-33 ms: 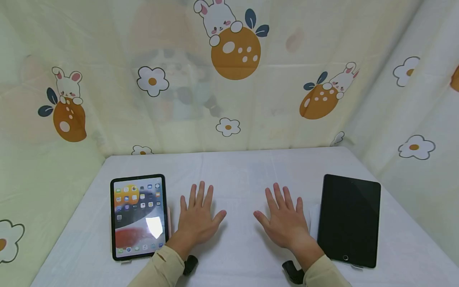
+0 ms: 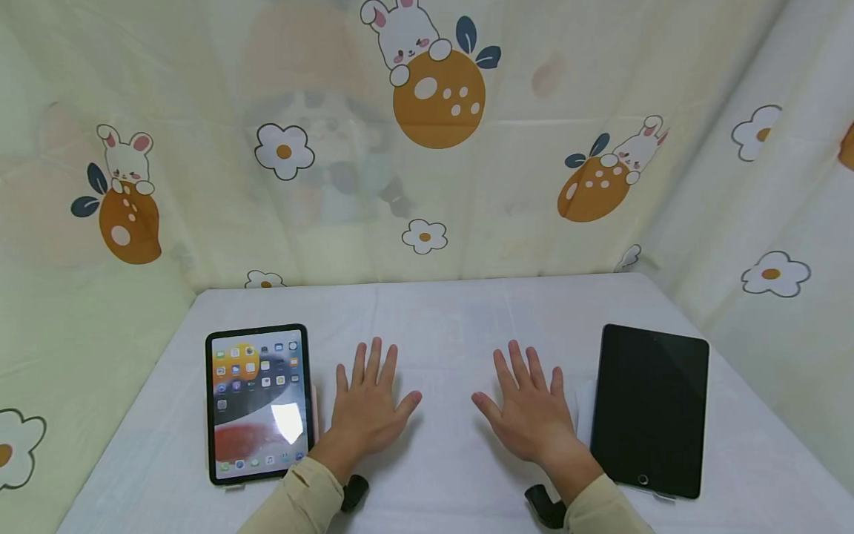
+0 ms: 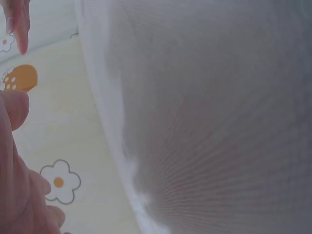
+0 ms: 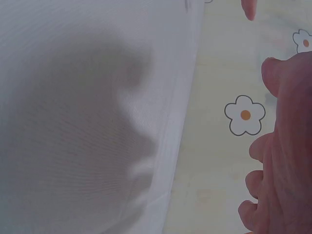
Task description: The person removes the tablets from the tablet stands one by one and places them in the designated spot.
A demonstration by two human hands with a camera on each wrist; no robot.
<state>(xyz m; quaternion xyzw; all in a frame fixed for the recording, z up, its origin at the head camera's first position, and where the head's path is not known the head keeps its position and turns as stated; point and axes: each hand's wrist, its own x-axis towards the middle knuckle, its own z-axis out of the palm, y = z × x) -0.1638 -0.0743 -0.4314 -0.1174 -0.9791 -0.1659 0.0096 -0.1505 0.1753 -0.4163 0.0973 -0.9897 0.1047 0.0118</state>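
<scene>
My left hand (image 2: 367, 411) is held palm down above the white table, fingers straight and spread, with nothing in it. To its left lies a tablet (image 2: 256, 437) with a lit home screen of app icons; my wrist and sleeve are close to its lower right corner. My right hand (image 2: 530, 419) mirrors this pose, also holding nothing. A second tablet (image 2: 650, 408), its screen dark and a round button at the bottom, lies to the right of that hand. In the left wrist view the left hand's fingers (image 3: 24, 195) show at the edge; the palm's shadow falls on the cloth.
A white cloth covers the table (image 2: 443, 475). Behind and along the sides hangs a pale curtain (image 2: 333, 245) printed with rabbits and flowers. Something pinkish (image 2: 315, 415) peeks from beside the lit tablet, and a pale flat thing (image 2: 585, 408) from beside the dark one.
</scene>
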